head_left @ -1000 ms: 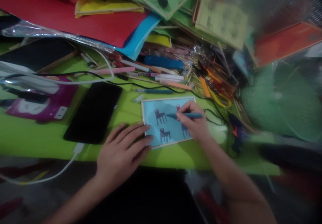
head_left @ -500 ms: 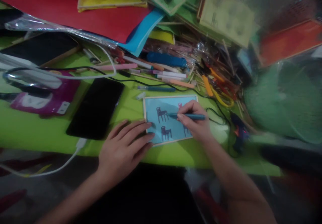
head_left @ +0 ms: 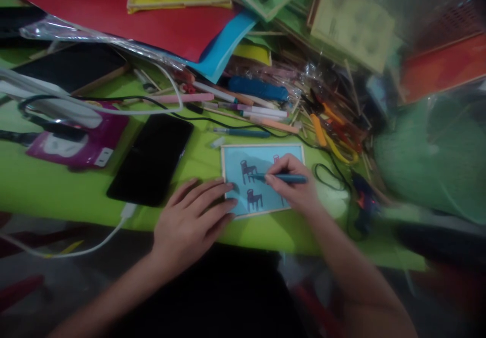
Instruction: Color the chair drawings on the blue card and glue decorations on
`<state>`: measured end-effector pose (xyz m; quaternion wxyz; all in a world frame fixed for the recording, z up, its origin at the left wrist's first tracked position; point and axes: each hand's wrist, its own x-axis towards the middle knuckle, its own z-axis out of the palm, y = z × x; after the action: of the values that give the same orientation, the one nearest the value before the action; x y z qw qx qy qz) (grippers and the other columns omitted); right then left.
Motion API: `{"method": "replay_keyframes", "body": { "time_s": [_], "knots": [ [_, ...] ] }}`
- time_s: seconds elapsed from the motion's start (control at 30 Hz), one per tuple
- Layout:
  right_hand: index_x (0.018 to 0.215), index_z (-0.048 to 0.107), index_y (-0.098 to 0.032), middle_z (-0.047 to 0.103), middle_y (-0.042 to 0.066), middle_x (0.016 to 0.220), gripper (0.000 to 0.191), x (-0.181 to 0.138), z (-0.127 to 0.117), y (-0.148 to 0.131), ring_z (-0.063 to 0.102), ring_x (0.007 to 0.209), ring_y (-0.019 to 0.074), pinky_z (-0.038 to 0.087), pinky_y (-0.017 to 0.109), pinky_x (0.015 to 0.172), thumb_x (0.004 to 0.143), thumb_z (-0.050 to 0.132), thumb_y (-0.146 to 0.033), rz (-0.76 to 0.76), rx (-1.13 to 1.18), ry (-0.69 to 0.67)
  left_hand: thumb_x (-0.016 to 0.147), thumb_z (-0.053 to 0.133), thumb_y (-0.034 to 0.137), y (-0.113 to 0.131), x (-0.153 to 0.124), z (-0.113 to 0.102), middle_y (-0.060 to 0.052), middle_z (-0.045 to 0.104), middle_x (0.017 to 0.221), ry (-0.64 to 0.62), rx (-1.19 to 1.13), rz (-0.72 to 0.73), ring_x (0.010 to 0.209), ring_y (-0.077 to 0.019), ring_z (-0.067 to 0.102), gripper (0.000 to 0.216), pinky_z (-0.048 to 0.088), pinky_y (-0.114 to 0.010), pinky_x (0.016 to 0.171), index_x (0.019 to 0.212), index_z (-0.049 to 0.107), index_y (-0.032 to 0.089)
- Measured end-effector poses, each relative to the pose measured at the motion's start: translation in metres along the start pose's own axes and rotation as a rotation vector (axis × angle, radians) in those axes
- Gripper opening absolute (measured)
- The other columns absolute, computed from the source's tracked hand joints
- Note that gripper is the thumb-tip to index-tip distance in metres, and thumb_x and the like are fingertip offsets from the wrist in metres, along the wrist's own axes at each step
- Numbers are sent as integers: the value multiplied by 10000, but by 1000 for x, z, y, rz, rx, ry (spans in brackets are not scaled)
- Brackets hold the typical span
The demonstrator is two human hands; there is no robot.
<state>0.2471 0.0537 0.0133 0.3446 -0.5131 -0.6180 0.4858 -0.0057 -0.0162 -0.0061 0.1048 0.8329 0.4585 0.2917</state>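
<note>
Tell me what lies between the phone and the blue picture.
In the head view: green tabletop, a small white piece near the picture, and, lower down, the left hand.

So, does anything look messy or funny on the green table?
Yes: behind the blue card, markers and an orange-handled tool lie jumbled at different angles among thin sticks, which looks untidy. Farther back, a blue sheet pokes out unevenly past the red sheet. I can't see any spill, though it's blurry.
</note>
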Motion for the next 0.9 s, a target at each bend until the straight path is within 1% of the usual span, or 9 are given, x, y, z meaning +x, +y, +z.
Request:
{"method": "replay_keyframes", "body": {
  "time_s": [0.5, 0.73, 0.9],
  "knots": [
    [802, 615, -242, 620, -24, 710, 181, -1, -2, -3, 529, 648, 135, 488, 286, 650, 853, 742, -359, 21, -30, -26, 924, 713, 202, 0, 0, -1, -19, 757, 1302, 4, 5, 1, 1210, -257, 710, 200, 479, -478, 1089, 1108, 710, 282],
    [785, 613, -243, 620, -25, 710, 174, -2, -1, -4, 536, 649, 133, 503, 288, 649, 852, 741, -338, 16, -16, -39, 918, 718, 196, 0, 0, 0, -26, 759, 1298, 6, 2, 2, 1207, -257, 710, 202, 469, -480, 1103, 1104, 711, 273],
    [793, 612, -241, 625, -26, 717, 159, -2, -2, -5, 539, 653, 132, 512, 292, 664, 846, 739, -320, 32, -26, -24, 913, 723, 198, 1, 0, 0, -27, 758, 1300, 6, 3, 2, 1208, -257, 710, 209, 472, -474, 1106, 1109, 715, 269]
  ]
}}
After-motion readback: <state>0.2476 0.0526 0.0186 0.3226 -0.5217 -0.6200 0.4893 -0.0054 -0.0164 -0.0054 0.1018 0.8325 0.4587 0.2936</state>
